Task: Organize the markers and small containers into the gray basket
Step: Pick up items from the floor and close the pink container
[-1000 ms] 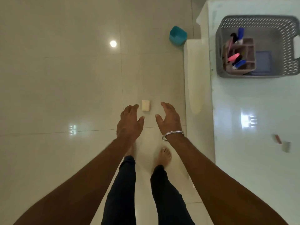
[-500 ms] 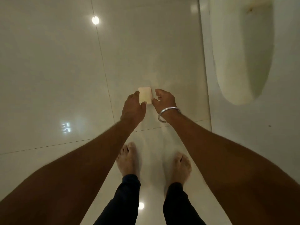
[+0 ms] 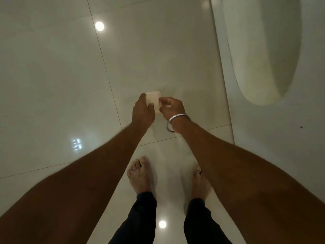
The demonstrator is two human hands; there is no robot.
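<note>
A small cream container (image 3: 154,101) is held between both hands low over the glossy floor. My left hand (image 3: 143,111) grips its left side, thumb across the front. My right hand (image 3: 173,108), with a silver bangle on the wrist, pinches its right side with curled fingers. The gray basket and the markers are out of view.
The white table's edge and its rounded leg (image 3: 260,50) rise at the right. Pale floor tiles (image 3: 61,85) spread to the left and ahead. My bare feet (image 3: 140,175) stand just below the hands.
I have bent down, so the basket and table top left the view. Both hands reached the cream container on the floor, closed on it and now hold it.
</note>
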